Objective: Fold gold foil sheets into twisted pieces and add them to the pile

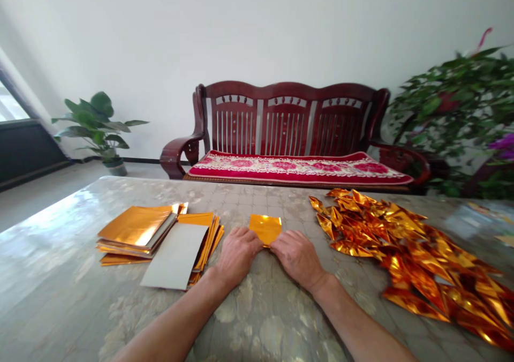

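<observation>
**Both hands on near edge of gold sheet**

I'm watching on the head feed. The small gold sheet [265,227] is lying on the patterned table [251,324], straight ahead between the hands; its far part is showing flat. Left hand [240,252] is pinching the near-left corner, right hand [299,257] the near-right. Both are narrow, fingers curled. Knuckles are hiding the thumbs, so I can't tell how hard they're gripping or whether the edge is folded under.

My read: they're working that edge. To do it well, I'd be matching pressure left and right, lining the near edge up parallel with the far one, and pressing from the middle outward. Foil is probably marking for good at any wrong bend, so I'd be going light first, firm second.

Clearances: the grey-topped stack [174,255] is sitting just beside the left hand, the gold-topped stack [136,225] farther out. Shaped foil pieces [421,265] are lying well apart from the right hand.
</observation>
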### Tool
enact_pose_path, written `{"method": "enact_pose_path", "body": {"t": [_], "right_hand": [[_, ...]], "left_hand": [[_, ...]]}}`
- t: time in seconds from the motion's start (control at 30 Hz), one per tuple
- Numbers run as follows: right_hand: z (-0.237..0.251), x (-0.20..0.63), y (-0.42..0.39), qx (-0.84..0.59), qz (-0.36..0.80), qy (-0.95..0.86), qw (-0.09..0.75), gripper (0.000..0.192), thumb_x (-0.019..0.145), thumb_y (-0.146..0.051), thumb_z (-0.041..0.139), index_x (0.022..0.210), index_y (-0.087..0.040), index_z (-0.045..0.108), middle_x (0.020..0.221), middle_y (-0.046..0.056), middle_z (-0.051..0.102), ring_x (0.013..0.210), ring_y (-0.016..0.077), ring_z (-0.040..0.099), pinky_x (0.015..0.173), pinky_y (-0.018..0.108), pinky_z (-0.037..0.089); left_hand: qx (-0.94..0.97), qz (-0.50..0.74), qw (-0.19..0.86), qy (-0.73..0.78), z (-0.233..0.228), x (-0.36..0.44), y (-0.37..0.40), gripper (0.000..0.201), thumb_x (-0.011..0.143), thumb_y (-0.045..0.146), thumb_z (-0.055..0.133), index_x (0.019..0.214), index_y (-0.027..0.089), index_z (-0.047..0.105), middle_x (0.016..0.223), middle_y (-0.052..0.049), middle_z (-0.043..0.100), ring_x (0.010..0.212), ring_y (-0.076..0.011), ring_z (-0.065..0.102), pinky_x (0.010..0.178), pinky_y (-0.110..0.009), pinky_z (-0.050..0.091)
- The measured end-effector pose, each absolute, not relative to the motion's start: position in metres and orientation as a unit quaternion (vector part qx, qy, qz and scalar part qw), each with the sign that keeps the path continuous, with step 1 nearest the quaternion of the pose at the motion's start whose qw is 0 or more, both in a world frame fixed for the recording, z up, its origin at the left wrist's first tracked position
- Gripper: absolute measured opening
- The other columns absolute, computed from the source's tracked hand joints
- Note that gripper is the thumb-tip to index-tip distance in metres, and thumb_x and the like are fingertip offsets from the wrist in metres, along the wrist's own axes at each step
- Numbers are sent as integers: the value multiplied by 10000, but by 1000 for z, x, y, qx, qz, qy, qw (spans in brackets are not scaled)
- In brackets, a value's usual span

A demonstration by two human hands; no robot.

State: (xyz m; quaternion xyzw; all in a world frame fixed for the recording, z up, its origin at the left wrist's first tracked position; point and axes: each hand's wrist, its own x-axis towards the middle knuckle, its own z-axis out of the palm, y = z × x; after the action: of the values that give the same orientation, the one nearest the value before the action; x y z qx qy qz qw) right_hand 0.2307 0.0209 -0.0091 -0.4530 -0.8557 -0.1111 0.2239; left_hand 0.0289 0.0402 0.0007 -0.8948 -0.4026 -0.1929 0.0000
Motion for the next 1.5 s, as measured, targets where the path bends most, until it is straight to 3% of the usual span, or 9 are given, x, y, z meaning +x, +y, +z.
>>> {"method": "enact_pose_path", "body": {"t": [0.3, 0.6, 1.03, 1.5], "right_hand": [[-11, 236, 26, -514, -35, -824, 236, 172, 941, -260, 598, 794, -222, 680, 802, -9, 663, 804, 154, 550, 742, 277, 374], [-7, 233, 30, -574, -12, -793, 204, 218, 947, -302, 574, 764, -217, 657, 801, -7, 661, 819, 148, 567, 705, 265, 349], [-8, 229, 37, -638, 11, -745, 193, 223, 865, -340, 607, 681, -215, 613, 772, -1, 664, 782, 153, 565, 638, 271, 289], [-9, 225, 39, -650, -10, -739, 176, 233, 863, -346, 604, 671, -215, 609, 766, 8, 676, 757, 160, 566, 616, 287, 263]], "left_hand": [[-846, -230, -100, -471, -6, 17, 45, 260, 958, 270, 518, 820, 221, 733, 834, -16, 682, 842, -163, 597, 760, -260, 398], [-793, -211, -142, -553, -3, 23, 51, 311, 907, 347, 556, 673, 181, 676, 709, -15, 664, 715, -151, 579, 629, -250, 307], [-768, -193, -117, -599, 1, 24, 55, 310, 858, 408, 613, 639, 196, 674, 675, -8, 659, 701, -155, 585, 625, -265, 299], [-784, -178, -70, -590, -2, 26, 55, 259, 856, 400, 594, 704, 198, 653, 791, -42, 644, 839, -208, 603, 773, -307, 384]]}}
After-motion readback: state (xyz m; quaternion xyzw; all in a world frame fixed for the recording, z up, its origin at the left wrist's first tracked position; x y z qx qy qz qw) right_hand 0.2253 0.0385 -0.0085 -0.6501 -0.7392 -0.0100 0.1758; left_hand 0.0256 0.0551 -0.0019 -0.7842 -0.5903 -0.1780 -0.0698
